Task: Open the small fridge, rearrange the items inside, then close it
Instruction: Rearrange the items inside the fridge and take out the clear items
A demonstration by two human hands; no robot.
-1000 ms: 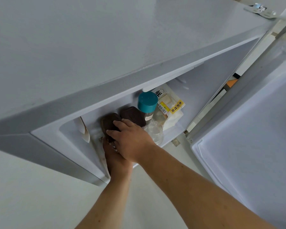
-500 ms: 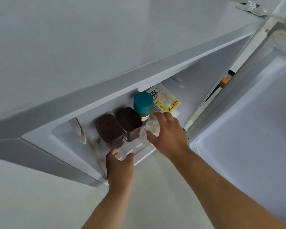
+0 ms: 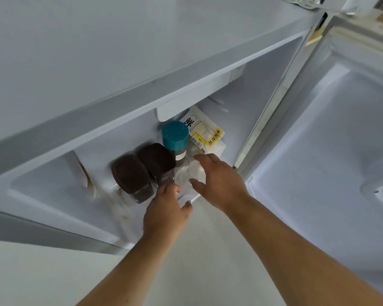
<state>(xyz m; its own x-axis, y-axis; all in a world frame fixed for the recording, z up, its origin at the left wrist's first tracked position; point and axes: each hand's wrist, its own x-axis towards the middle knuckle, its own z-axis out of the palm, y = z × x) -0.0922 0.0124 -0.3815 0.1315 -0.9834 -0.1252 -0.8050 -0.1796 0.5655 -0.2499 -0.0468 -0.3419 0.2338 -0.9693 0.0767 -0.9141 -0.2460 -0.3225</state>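
looking down past the grey top of the small fridge (image 3: 119, 51) into its open compartment, the view takes in both bare forearms reaching in from below. the door (image 3: 341, 151) stands swung wide to the right, its pale inner liner facing the camera. on the fridge floor, two dark brown-lidded jars sit side by side: the left jar (image 3: 131, 176) near the stained left part of the floor, the right jar (image 3: 157, 161) just beside it. behind and to the right of them stands a bottle with a teal cap (image 3: 175, 134), and further back a white bread packet (image 3: 205, 133) with a yellow label leans in the rear right corner. at the front, beside the right jar, is a clear plastic cup (image 3: 189, 176). the right hand (image 3: 219, 180) curls over that cup with thumb and fingers spread around its rim, touching it, though whether it is truly clamped on cannot be told. the left hand (image 3: 166, 212) hovers at the compartment's front edge, fingers loosely apart, its fingertips near the base of the right jar and the cup, gripping nothing.
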